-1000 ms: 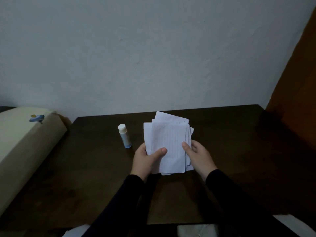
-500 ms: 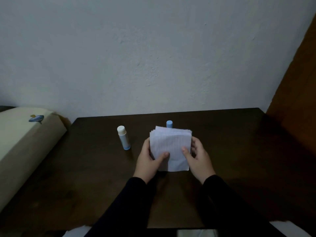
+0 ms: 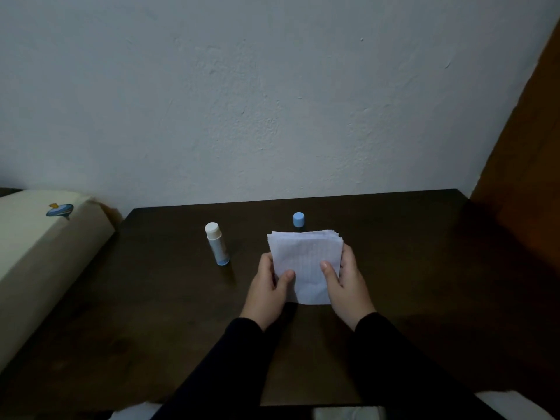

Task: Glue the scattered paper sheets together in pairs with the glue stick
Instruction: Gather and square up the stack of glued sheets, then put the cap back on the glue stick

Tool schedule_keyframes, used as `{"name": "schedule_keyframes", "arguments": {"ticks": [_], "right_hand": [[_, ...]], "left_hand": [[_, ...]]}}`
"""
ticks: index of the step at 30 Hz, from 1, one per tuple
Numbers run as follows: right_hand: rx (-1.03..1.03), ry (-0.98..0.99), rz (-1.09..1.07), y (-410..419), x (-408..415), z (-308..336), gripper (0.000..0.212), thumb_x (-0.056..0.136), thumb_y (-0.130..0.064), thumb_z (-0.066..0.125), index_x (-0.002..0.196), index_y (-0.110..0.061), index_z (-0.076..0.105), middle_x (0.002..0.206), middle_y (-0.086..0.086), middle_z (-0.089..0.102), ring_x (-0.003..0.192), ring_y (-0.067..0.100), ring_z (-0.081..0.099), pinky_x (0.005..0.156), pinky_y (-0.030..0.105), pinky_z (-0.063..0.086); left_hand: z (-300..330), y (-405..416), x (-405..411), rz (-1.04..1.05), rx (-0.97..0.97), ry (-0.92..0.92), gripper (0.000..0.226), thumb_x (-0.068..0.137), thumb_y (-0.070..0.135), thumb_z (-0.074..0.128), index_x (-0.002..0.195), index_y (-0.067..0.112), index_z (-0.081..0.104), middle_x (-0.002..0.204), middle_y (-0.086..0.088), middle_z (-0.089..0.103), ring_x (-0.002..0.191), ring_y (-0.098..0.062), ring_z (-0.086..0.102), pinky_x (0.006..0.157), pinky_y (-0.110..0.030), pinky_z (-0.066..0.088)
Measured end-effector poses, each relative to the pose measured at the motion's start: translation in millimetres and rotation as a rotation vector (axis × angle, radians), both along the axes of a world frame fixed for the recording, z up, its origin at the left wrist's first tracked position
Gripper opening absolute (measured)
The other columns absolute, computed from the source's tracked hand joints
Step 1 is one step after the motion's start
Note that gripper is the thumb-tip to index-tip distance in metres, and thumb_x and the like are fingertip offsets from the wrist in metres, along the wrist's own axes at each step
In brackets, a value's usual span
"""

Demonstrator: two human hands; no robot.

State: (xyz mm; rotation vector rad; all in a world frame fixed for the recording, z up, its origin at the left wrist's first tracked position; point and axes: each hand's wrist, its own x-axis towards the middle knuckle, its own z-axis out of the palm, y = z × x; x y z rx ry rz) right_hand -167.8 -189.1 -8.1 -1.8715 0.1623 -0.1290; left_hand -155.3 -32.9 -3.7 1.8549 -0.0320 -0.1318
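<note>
**Stack squared up in both hands, glue not touched yet**

Sheets (image 3: 306, 262): a small stack of white lined paper, edges roughly flush, a few layered edges showing at the far top. I hold it tilted up over the table (image 3: 424, 268), mid-scene, just near of centre. Long axis runs near-to-far, top edge away from me. Paper looks thin and floppy; the near part has a slight crease.

My left hand (image 3: 266, 295) pinches the stack's left edge, thumb on the front face, fingers curled behind. My right hand (image 3: 345, 286) pinches the right edge the same way, thumb on front. Both are clamped on the paper, neither free.

Glue stick (image 3: 216, 244): white cap on, blue base, standing with a slight lean on the table, left and a bit far of the stack, apart from it. My left hand is nearer to it, so I judge the left goes for the glue while the right keeps the sheets, or I lay the stack down first. A blue cap (image 3: 298, 219) peeks just beyond the stack's far edge; I can't tell what it belongs to.

No pair looks glued so far, I judge; task is at its start.

Far left: a cream cushion-like thing (image 3: 45, 253) with a small blue sticker. Pale wall (image 3: 272, 101) behind.
</note>
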Motion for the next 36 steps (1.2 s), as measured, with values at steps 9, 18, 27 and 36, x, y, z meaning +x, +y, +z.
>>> {"name": "schedule_keyframes", "arguments": {"ticks": [9, 18, 27, 36], "right_hand": [[0.050, 0.050, -0.053, 0, 14, -2, 0.023, 0.093, -0.024, 0.060, 0.110, -0.031, 0.047, 0.103, -0.015, 0.053, 0.089, -0.003, 0.051, 0.077, 0.018, 0.043], [-0.061, 0.131, -0.096, -5, 42, -2, 0.039, 0.094, -0.024, 0.060, 0.131, -0.018, 0.048, 0.134, 0.002, 0.055, 0.118, 0.017, 0.053, 0.088, 0.029, 0.043], [-0.150, 0.220, -0.130, -15, 66, -14, 0.043, 0.095, -0.023, 0.059, 0.135, -0.015, 0.046, 0.136, 0.005, 0.053, 0.122, 0.020, 0.050, 0.085, 0.025, 0.036], [-0.260, 0.248, -0.186, -31, 87, -20, 0.039, 0.094, -0.023, 0.060, 0.132, -0.014, 0.051, 0.129, 0.006, 0.057, 0.115, 0.020, 0.054, 0.088, 0.029, 0.041]], "left_hand": [[6, 23, 13, 0.048, 0.092, 0.171, 0.028, 0.088, 0.038, 0.064, 0.114, 0.029, 0.057, 0.107, 0.009, 0.063, 0.099, -0.006, 0.060, 0.084, -0.027, 0.052], [-5, 74, 43, 0.604, 0.059, 0.240, 0.063, 0.086, 0.024, 0.069, 0.139, 0.015, 0.036, 0.139, -0.009, 0.043, 0.120, -0.025, 0.050, 0.101, -0.040, 0.043], [-17, 73, 67, 0.574, 0.048, 0.074, 0.057, 0.090, 0.023, 0.064, 0.141, 0.018, 0.039, 0.137, -0.004, 0.050, 0.123, -0.023, 0.049, 0.103, -0.037, 0.039], [-18, 54, 72, 0.402, 0.072, 0.078, 0.050, 0.091, 0.033, 0.062, 0.136, 0.020, 0.047, 0.132, -0.002, 0.055, 0.115, -0.017, 0.053, 0.096, -0.035, 0.044]]}}
